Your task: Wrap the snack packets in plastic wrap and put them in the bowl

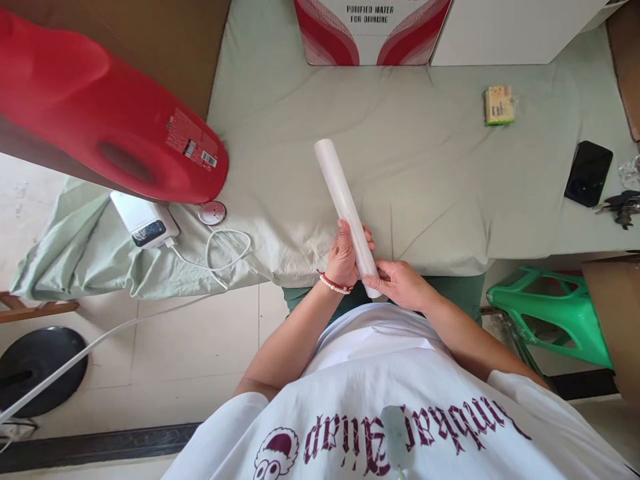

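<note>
A rolled white sheet forms a long tube (pixel 340 190) that slants from the table's near edge up and to the left. My left hand (pixel 344 257), with a bead bracelet at the wrist, is wrapped round the tube's lower part. My right hand (pixel 400 283) pinches the tube's near end with its fingers closed. Both hands hover over the near edge of the table, which is covered with a pale green cloth (pixel 430 173).
A big red plastic object (pixel 100 113) lies at the left, with a white power bank (pixel 144 223), its cable and a small round disc (pixel 213 213) beside it. A water carton (pixel 373 30) stands at the back. A small packet (pixel 499 105), black phone (pixel 589 173) and keys (pixel 620 205) lie right; a green stool (pixel 555 313) is below.
</note>
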A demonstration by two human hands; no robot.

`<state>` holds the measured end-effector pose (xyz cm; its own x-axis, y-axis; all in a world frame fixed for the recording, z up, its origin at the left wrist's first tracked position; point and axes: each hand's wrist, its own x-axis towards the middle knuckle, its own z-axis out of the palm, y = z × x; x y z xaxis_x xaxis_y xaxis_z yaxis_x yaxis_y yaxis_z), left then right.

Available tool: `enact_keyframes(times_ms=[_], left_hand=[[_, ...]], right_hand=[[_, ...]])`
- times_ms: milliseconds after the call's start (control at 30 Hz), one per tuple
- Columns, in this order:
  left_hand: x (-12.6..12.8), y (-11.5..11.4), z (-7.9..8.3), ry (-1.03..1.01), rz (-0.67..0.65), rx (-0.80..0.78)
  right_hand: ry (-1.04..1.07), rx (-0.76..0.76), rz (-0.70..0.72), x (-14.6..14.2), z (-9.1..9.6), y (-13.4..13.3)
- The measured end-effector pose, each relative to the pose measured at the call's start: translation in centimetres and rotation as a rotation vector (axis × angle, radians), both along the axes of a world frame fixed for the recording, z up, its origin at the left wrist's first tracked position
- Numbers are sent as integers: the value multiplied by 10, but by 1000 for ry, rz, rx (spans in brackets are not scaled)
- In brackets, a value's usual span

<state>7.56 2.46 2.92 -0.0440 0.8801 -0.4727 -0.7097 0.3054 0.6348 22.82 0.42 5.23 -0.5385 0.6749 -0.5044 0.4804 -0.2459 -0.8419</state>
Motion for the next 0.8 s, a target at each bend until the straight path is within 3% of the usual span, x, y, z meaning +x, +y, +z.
enact_keyframes(times_ms=[300,500,600,700,800], left_hand=[[-1,1,-1,17,-51,2],[0,5,0,-60,-31,-53],[3,7,1,-55,30,-43],[9,9,2,-8,101,-62],[14,12,4,40,138,-102]], right_hand=[[118,12,78,13,-10,5],[371,-235,-89,18,-21,0],[263,-103,-126,18,-17,-2],[124,63,-73,19,-7,-2],[-10,128,-23,21,-1,-3]])
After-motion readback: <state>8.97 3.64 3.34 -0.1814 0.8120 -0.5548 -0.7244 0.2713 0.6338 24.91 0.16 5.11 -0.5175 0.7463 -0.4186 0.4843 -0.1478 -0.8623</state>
